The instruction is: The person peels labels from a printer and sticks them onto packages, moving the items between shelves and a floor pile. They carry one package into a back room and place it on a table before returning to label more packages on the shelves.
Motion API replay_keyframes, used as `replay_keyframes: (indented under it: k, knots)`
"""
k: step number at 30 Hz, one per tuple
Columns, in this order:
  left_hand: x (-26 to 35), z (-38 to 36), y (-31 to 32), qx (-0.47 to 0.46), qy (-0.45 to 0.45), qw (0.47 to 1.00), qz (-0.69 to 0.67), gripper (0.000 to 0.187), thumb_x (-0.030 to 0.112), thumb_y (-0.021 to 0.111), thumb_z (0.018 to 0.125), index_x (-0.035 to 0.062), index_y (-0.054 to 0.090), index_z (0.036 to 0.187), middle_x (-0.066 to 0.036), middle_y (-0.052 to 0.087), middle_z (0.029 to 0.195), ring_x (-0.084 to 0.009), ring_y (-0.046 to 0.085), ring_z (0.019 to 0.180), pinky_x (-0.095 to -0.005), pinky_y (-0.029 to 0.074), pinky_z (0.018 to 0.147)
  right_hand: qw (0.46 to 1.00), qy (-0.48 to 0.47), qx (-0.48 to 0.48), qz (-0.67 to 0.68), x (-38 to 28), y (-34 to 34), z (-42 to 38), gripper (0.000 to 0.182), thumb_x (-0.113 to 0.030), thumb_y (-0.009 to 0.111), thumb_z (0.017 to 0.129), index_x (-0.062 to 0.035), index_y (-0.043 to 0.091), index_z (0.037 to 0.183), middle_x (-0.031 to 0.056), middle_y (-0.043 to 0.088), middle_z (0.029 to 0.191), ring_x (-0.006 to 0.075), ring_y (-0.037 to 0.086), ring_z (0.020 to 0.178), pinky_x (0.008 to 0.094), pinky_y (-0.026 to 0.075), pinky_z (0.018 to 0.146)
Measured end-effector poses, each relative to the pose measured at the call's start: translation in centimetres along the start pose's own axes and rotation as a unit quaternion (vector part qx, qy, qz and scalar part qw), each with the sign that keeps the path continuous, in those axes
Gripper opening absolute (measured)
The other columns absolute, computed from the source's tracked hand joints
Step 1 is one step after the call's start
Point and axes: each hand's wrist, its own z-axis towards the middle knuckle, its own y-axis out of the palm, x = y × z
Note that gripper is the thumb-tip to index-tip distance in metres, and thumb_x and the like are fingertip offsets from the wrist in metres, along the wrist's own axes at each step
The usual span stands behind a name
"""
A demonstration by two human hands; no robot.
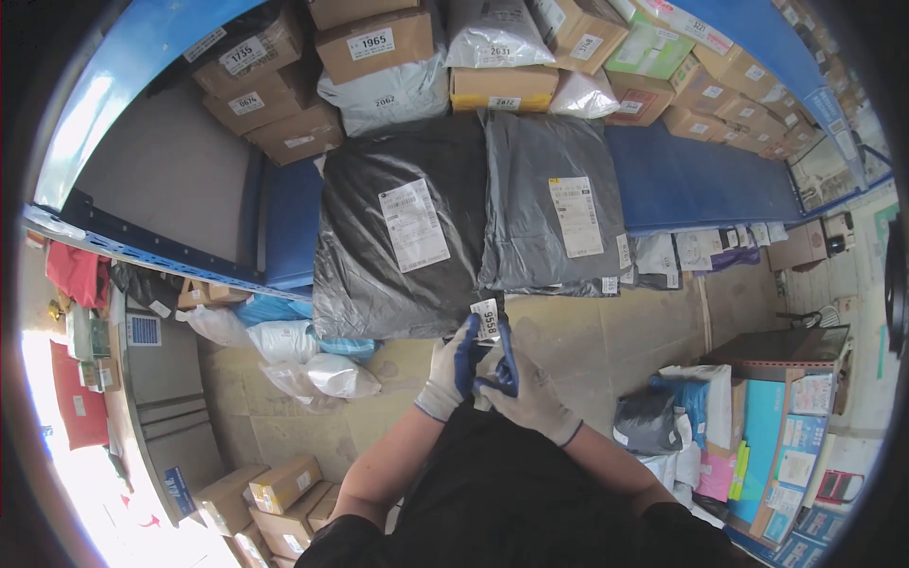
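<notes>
A large black plastic parcel bag with a white shipping label lies on the blue shelf in front of me. At its lower right corner is a small white number label reading 9558. My left hand, in a white glove with blue palm coating, is closed at the label's left edge. My right hand, gloved alike, pinches at its right edge, index finger pointing up along it. Whether the label is stuck fully to the bag is hard to see. A grey parcel bag lies against the black one on the right.
Numbered cardboard boxes and white bags line the back of the blue shelf. Below left are several white plastic parcels; more boxes stand near the floor. At right, parcels sit beside a cabinet.
</notes>
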Motion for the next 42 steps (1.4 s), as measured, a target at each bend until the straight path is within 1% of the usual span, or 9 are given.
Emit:
replay_keyframes:
  k: [3, 6, 9, 12, 21, 30, 33, 36, 42]
  knots:
    - [2.3, -2.0, -0.1, -0.033, 0.232, 0.848, 0.475, 0.055, 0.038, 0.055, 0.091, 0.0226, 0.044, 0.143, 0.004, 0.052, 0.142, -0.0213, 0.048, 0.129, -0.0344, 0.043, 0.087, 0.999, 0.028, -0.026, 0.014, -0.5, 0.1, 0.2, 0.069, -0.030, 0.070, 0.087, -0.0024, 0.037, 0.142, 0.0201, 0.055, 0.133, 0.0362, 0.053, 0.123, 0.0426, 0.040, 0.107]
    - [4.9, -3.2, 0.9, -0.116, 0.141, 0.968, 0.174, 0.069, 0.040, 0.043, 0.086, 0.0031, 0.039, 0.144, -0.021, 0.045, 0.142, -0.0349, 0.040, 0.134, -0.0448, 0.022, 0.113, 0.975, 0.153, -0.089, 0.137, -1.0, -0.8, 0.4, 0.080, -0.020, 0.065, 0.091, -0.0068, 0.015, 0.152, 0.0182, 0.041, 0.147, 0.0330, 0.040, 0.136, 0.0420, 0.028, 0.115]
    - [5.7, -3.8, 2.2, 0.057, 0.249, 0.966, 0.049, 0.034, 0.018, 0.068, 0.084, -0.0069, 0.064, 0.108, -0.020, 0.066, 0.111, -0.0203, 0.063, 0.100, -0.0307, 0.049, 0.091, 0.941, 0.270, 0.058, 0.195, 0.2, -1.1, -0.5, 0.033, -0.028, 0.063, 0.094, -0.0075, 0.049, 0.115, 0.0117, 0.058, 0.107, 0.0241, 0.057, 0.098, 0.0351, 0.048, 0.090]
    - [4.3, -3.6, 0.4, 0.080, 0.364, 0.846, 0.382, 0.045, 0.003, 0.064, 0.082, 0.0106, 0.061, 0.126, -0.006, 0.070, 0.115, -0.0190, 0.070, 0.088, -0.0218, 0.053, 0.080, 0.961, 0.179, 0.125, 0.168, 1.6, -1.7, -0.1, 0.067, -0.023, 0.061, 0.095, -0.0151, 0.020, 0.146, 0.0083, 0.051, 0.096, 0.0206, 0.055, 0.095, 0.0336, 0.041, 0.097]
    - [5.7, -6.2, 2.2, 0.042, 0.144, 0.987, 0.060, 0.005, 0.010, 0.070, 0.085, 0.0066, 0.067, 0.087, -0.002, 0.068, 0.083, -0.0102, 0.061, 0.076, -0.0231, 0.050, 0.071, 0.950, 0.136, -0.025, 0.282, -0.1, -1.1, 8.4, 0.022, -0.013, 0.073, 0.080, -0.0101, 0.068, 0.102, 0.0006, 0.068, 0.099, 0.0100, 0.060, 0.092, 0.0270, 0.047, 0.087]
    - [4.5, -6.7, 1.5, 0.057, 0.006, 0.985, -0.165, 0.018, 0.004, 0.066, 0.085, -0.0019, 0.073, 0.101, -0.011, 0.073, 0.100, -0.0144, 0.067, 0.089, -0.0259, 0.056, 0.085, 0.981, 0.060, -0.061, 0.177, 2.0, -1.2, 9.6, 0.067, -0.061, 0.048, 0.090, -0.0058, 0.065, 0.123, 0.0127, 0.061, 0.129, 0.0281, 0.052, 0.125, 0.0380, 0.035, 0.110]
    - [3.9, -6.7, 0.3, 0.000, 0.214, 0.977, -0.020, 0.022, 0.006, 0.071, 0.085, -0.0022, 0.071, 0.106, -0.012, 0.072, 0.104, -0.0159, 0.068, 0.093, -0.0284, 0.057, 0.087, 0.978, 0.119, -0.028, 0.169, 3.5, -0.7, 9.8, 0.070, -0.069, 0.050, 0.088, -0.0098, 0.062, 0.122, 0.0153, 0.060, 0.129, 0.0305, 0.055, 0.121, 0.0410, 0.036, 0.106]
    - [5.9, -6.6, 0.5, 0.052, 0.045, 0.985, -0.155, 0.024, 0.009, 0.073, 0.085, -0.0037, 0.070, 0.105, -0.013, 0.073, 0.102, -0.0174, 0.070, 0.090, -0.0282, 0.057, 0.087, 0.985, 0.100, -0.043, 0.131, 4.7, -0.4, 9.9, 0.046, -0.028, 0.060, 0.092, -0.0092, 0.052, 0.134, 0.0233, 0.055, 0.132, 0.0416, 0.054, 0.118, 0.0467, 0.043, 0.103]
    - [4.6, -4.9, -1.9, 0.093, 0.221, 0.970, 0.031, 0.017, 0.020, 0.066, 0.093, 0.0031, 0.067, 0.096, -0.010, 0.070, 0.086, -0.0192, 0.069, 0.078, -0.0307, 0.057, 0.074, 0.994, 0.053, -0.024, 0.098, 4.8, -0.3, 9.6, 0.036, -0.025, 0.057, 0.094, -0.0072, 0.059, 0.125, 0.0214, 0.065, 0.120, 0.0411, 0.064, 0.108, 0.0465, 0.052, 0.088]
